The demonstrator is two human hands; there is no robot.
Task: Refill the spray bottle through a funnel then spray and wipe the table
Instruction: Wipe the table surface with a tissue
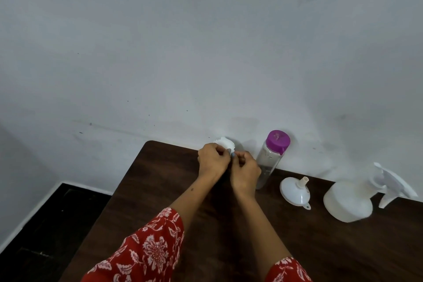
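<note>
A white tissue roll stands at the table's far edge against the wall. My left hand and my right hand are both closed on its paper, pinching it between them; most of the roll is hidden behind the hands. A clear water bottle with a purple cap stands just right of my right hand. A white funnel lies wide mouth down with its spout up. The white translucent spray bottle with its trigger head stands at the far right.
The dark wooden table is pushed against a grey-white wall. Its left edge drops to a dark floor with a white skirting board. Red floral sleeves cover my forearms near the bottom of the view.
</note>
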